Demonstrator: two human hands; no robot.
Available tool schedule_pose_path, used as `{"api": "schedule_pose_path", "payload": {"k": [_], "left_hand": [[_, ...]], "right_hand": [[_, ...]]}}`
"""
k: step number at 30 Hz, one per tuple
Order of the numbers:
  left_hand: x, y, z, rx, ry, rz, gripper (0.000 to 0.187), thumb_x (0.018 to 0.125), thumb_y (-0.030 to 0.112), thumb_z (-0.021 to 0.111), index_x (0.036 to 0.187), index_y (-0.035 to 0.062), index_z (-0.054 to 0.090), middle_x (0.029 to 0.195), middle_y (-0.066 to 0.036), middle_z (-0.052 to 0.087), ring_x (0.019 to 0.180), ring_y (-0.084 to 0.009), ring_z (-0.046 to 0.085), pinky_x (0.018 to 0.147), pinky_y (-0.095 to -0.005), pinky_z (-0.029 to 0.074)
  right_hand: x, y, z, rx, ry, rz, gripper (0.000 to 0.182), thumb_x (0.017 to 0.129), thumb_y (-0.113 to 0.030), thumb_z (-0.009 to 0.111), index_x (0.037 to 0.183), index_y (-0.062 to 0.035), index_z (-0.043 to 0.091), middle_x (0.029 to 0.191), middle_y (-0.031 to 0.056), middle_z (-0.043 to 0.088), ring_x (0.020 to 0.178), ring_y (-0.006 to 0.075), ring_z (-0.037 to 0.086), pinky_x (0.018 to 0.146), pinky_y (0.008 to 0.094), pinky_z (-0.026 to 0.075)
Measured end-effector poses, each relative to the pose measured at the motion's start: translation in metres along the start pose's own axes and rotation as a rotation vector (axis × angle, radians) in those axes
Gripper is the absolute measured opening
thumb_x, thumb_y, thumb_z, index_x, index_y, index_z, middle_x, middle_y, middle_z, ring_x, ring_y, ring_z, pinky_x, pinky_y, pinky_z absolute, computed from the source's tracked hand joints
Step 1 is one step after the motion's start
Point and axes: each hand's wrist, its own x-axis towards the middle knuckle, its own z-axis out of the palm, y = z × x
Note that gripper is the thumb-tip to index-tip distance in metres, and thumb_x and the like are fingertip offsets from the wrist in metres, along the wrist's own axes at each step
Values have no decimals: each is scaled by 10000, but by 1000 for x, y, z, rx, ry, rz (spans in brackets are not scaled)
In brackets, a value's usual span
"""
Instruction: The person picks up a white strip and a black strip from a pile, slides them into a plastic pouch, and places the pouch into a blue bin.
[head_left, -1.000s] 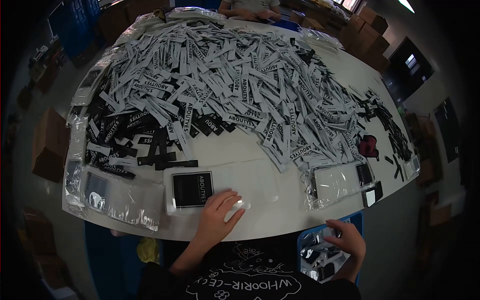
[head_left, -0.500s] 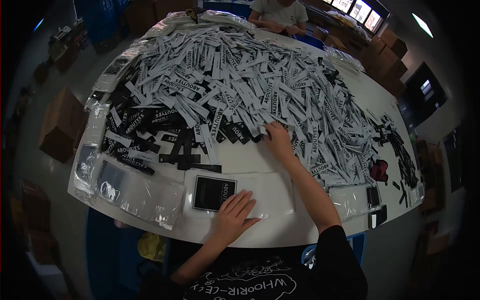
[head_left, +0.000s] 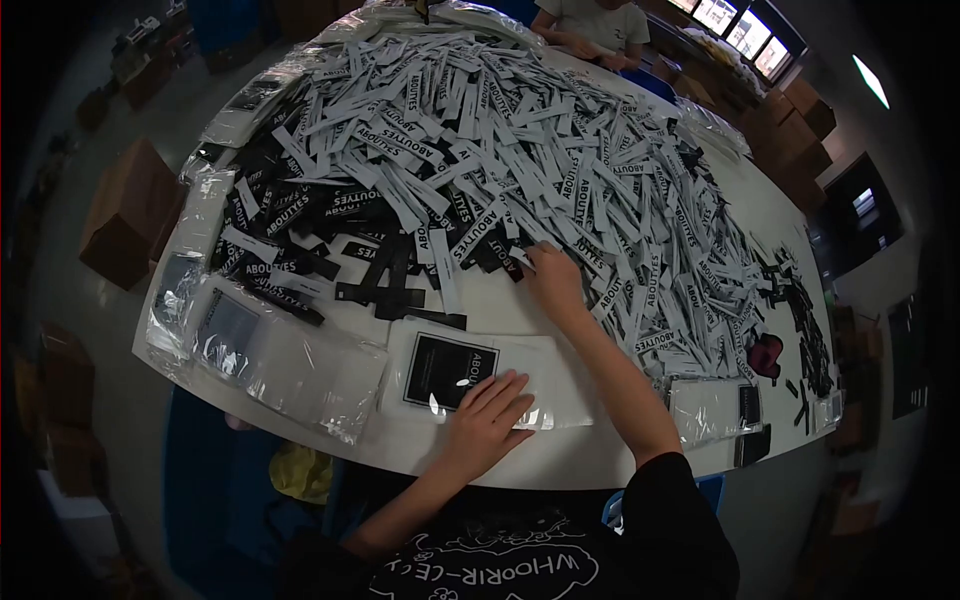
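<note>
2 hands [head_left: 490, 420] at work, 1 printed black card [head_left: 448, 370], 1 red object [head_left: 766, 356], 1 huge strip heap [head_left: 520, 160], uncountable.

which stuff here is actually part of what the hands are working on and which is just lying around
In use:
- left hand flat on the clear bag with the black ABOUTYES card
- right hand at the edge of the heap of white label strips

Lying about:
- stack of clear bags at the left
- black strips
- dark red item
- cardboard boxes on the floor
</note>
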Motion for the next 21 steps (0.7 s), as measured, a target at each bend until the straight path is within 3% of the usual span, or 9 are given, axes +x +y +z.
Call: {"api": "schedule_pose_path", "payload": {"k": [3, 5, 7, 11, 13, 14, 16, 18, 21], "left_hand": [[-1, -2, 0, -15, -7, 8, 389, 691, 190, 698, 1035, 50, 582, 1232, -100, 499, 1185, -239, 437, 999, -373, 324], [-1, -3, -2, -36, -23, 8, 394, 698, 188, 696, 1044, 42, 579, 1235, -102, 497, 1189, -243, 433, 1003, -376, 323], [0, -3, -6, -54, -42, 9, 398, 705, 186, 694, 1053, 34, 577, 1239, -104, 494, 1193, -248, 429, 1006, -378, 322], [0, -8, -6, -160, 18, -26, 342, 764, 151, 652, 1067, 13, 572, 1166, -125, 546, 1139, -261, 482, 973, -380, 375], [2, -3, -6, -180, 110, -99, 267, 802, 82, 596, 1057, 6, 576, 1082, -133, 590, 1078, -262, 530, 942, -379, 411], [2, -2, -3, -172, 111, -99, 267, 802, 82, 596, 1057, 6, 576, 1082, -133, 590, 1078, -262, 530, 942, -379, 411], [0, -3, 2, -113, 134, -62, 307, 755, 60, 619, 1054, 4, 575, 1075, -125, 593, 1073, -259, 534, 948, -379, 407], [0, -1, 1, -94, 121, -61, 354, 713, 52, 638, 1057, 3, 572, 1082, -121, 590, 1078, -258, 530, 948, -377, 407], [3, 2, -2, -76, 76, -52, 458, 630, 46, 676, 1072, 10, 565, 1114, -112, 573, 1089, -259, 520, 950, -372, 406]], "right_hand": [[-25, 12, -29, 24, -77, 67, 170, 730, -143, 645, 838, -15, 615, 747, 155, 587, 694, 340, 570, 600, 389, 445], [-40, 19, -49, 53, -73, 140, 132, 752, -114, 636, 773, 6, 584, 641, 138, 567, 617, 281, 573, 578, 345, 430], [-50, 15, -81, 286, 100, 220, 91, 759, -49, 616, 795, 13, 559, 811, 126, 595, 652, 254, 568, 611, 286, 457], [-58, 12, -118, 751, 692, 87, 48, 826, -3, 535, 833, -16, 489, 881, 113, 615, 721, 135, 543, 671, 242, 448], [-74, 9, -142, 990, 838, 149, 88, 821, 22, 501, 799, -29, 433, 856, 163, 617, 685, 141, 549, 676, 229, 449], [-85, 4, -154, 1023, 858, 229, 132, 819, 39, 472, 809, -55, 380, 710, 116, 582, 598, 120, 502, 617, 216, 427], [-122, 19, -162, 1126, 786, 88, 175, 827, 16, 479, 901, -69, 345, 608, 60, 502, 541, 102, 430, 557, 216, 386], [-149, -5, -150, 975, 849, 206, 269, 822, 21, 497, 977, -77, 300, 564, 27, 425, 513, 86, 374, 522, 203, 339], [-193, -10, -108, 576, 824, 41, 302, 827, 10, 493, 1060, -44, 309, 568, 22, 402, 545, 88, 415, 550, 203, 360]]}}
